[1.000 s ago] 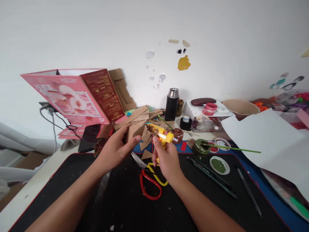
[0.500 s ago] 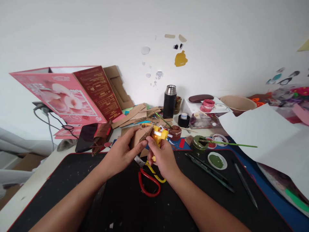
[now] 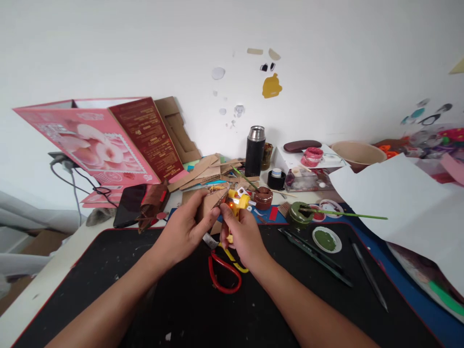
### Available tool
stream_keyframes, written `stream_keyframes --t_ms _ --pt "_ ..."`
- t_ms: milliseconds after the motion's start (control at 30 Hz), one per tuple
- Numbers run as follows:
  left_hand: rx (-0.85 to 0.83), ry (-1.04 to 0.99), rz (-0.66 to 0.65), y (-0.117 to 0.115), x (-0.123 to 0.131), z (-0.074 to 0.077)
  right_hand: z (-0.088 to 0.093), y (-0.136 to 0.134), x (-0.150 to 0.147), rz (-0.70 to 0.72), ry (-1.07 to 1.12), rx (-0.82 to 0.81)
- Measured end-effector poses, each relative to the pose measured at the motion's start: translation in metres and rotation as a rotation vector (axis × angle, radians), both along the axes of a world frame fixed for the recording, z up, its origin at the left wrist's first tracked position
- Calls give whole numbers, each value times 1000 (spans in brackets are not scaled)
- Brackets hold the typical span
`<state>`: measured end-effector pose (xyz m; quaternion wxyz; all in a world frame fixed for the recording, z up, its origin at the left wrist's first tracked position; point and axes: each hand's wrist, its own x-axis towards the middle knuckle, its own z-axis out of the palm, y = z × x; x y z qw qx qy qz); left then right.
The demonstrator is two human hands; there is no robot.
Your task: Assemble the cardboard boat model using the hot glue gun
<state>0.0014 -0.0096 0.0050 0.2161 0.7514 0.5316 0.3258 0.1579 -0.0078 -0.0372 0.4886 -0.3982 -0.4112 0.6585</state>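
Note:
My left hand (image 3: 188, 224) is closed around a folded piece of brown cardboard (image 3: 211, 202), thumb along its near edge. Close against it, my right hand (image 3: 244, 234) grips a yellow hot glue gun (image 3: 239, 199), on which a small orange light glows. A clear glue stick end juts from the gun on the right; its nozzle is hidden behind the cardboard and fingers. Below the hands, scissors (image 3: 224, 274) with one red and one yellow handle lie on the black mat (image 3: 188, 309).
Cardboard strips (image 3: 201, 171) are heaped behind the hands, beside a black thermos (image 3: 255, 152). Open paint jars (image 3: 300, 213), a green-paint lid (image 3: 326, 240) and pens (image 3: 315, 258) lie to the right. A pink box (image 3: 97, 145) and a phone (image 3: 129, 205) stand at left.
Both hands keep their holds. The glue gun has shifted very slightly against the cardboard, its clear glue stick end a little to the left; the rest looks the same.

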Motion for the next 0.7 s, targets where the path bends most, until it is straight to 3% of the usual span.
stream_keyframes --t_ms 700 --pt "118 176 87 -1 2 -9 -5 -1 -2 27 11 4"
